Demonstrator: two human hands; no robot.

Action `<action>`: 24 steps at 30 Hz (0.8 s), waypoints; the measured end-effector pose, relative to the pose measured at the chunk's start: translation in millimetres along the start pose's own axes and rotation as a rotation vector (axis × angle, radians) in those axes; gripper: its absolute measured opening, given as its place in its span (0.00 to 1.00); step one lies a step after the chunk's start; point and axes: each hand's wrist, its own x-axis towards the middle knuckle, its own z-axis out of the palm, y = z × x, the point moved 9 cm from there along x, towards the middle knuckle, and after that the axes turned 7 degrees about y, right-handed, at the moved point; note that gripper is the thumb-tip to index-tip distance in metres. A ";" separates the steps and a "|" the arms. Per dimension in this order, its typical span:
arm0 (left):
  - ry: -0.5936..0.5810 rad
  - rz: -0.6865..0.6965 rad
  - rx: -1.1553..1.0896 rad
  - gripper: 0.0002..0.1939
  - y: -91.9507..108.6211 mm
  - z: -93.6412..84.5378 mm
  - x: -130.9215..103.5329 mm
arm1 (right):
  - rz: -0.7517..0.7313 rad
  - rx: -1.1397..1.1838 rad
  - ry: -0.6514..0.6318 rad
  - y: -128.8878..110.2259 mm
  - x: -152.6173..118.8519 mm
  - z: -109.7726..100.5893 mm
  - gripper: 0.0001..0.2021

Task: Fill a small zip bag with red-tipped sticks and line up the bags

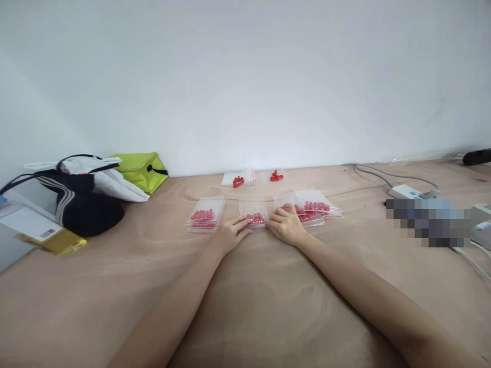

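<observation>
A clear plastic bag (253,208) with several red pieces (255,219) along its lower part lies flat between my hands. My left hand (231,234) touches its left edge, fingers pressed together. At its lower right edge, the fingertips of my right hand (287,225) are bent and close together, beside another pile. That right pile of filled bags (315,199) overlaps itself and is partly hidden by my right hand. Left of my left hand lies a stack of filled bags (207,210). Loose red pieces (238,181) rest on bags near the wall, with more red pieces (275,176) to their right.
At the left are a black bag (92,207), a white bag (118,185), a lime-green bag (138,169) and a gold package (61,241). A power strip (404,192) with grey cables and a pixelated object (431,222) lie at the right.
</observation>
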 end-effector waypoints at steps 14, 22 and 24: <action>0.078 0.320 0.191 0.10 16.2 -16.7 -1.3 | 0.055 -0.001 0.018 7.3 -3.0 -2.7 0.11; 0.037 0.193 0.134 0.09 11.8 -17.6 5.3 | 0.056 -0.025 0.028 6.0 -2.1 -5.4 0.11; 0.017 0.111 0.090 0.07 7.8 -14.7 7.7 | 0.044 -0.012 0.031 5.2 -1.6 -5.4 0.11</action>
